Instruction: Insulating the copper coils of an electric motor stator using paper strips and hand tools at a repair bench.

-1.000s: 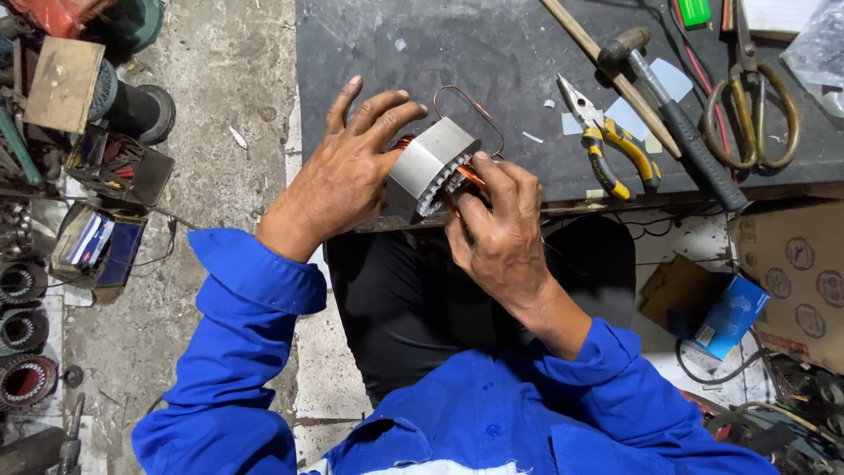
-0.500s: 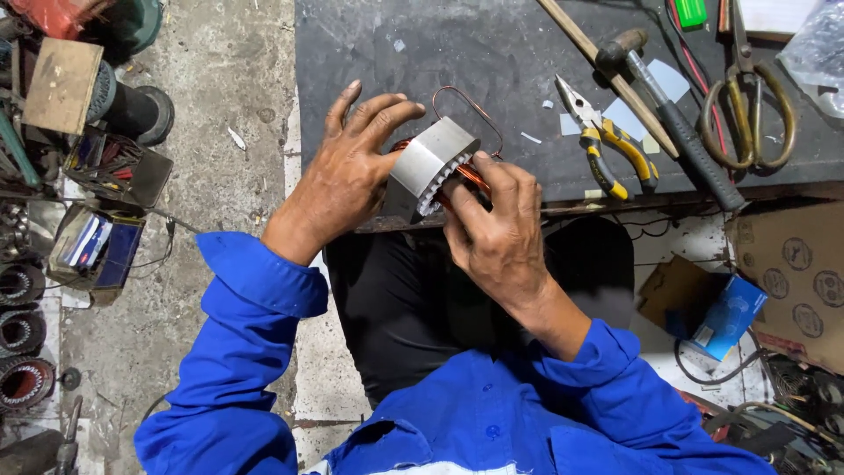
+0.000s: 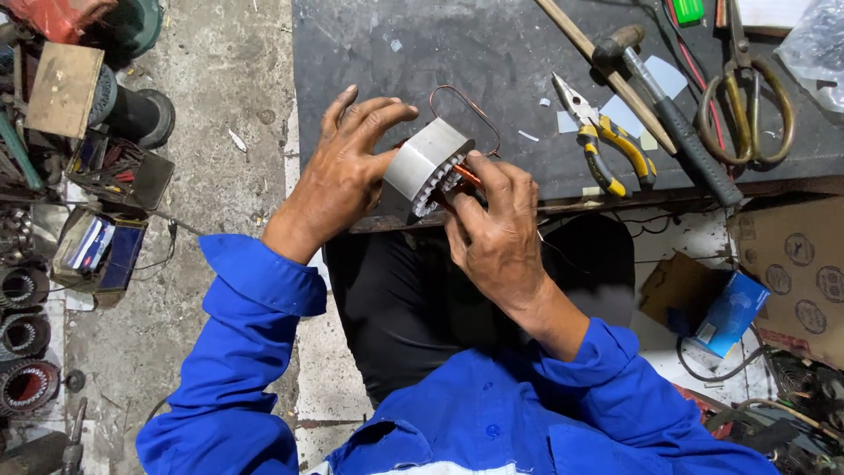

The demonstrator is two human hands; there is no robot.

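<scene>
A small grey metal stator core (image 3: 425, 163), ring-shaped with a toothed inner face, is gripped by the left hand (image 3: 338, 176) over the near edge of a dark workbench (image 3: 492, 53). The thumb is pressed against the smooth outer wall of the core and the fingers are spread behind it, so the core is held tilted with its open toothed end turned toward the right hand (image 3: 497, 233). That hand is closed narrowly at the toothed end, fingertips pinched on a strand of copper wire (image 3: 466, 110); the exact slot being touched seems to be hidden by the fingers. From the pinch, the wire is carried up in a thin loop beyond the core and above both hands.

To the right of the right hand, well apart from it, a pair of yellow-handled pliers (image 3: 602, 141) is laid on the bench with its jaws parted. Just beyond the pliers a hammer (image 3: 668, 110) with a black grip is seen lying across a long wooden stick (image 3: 607, 70), and farther right a pair of large scissors (image 3: 747, 97) is placed. Small pale paper scraps (image 3: 626, 114) are scattered by the pliers.

Below the right wrist, on the floor, a blue box (image 3: 730, 312) is set against cardboard. Far to the left of the left hand, several wound stators (image 3: 26, 339) are stacked on the concrete.
</scene>
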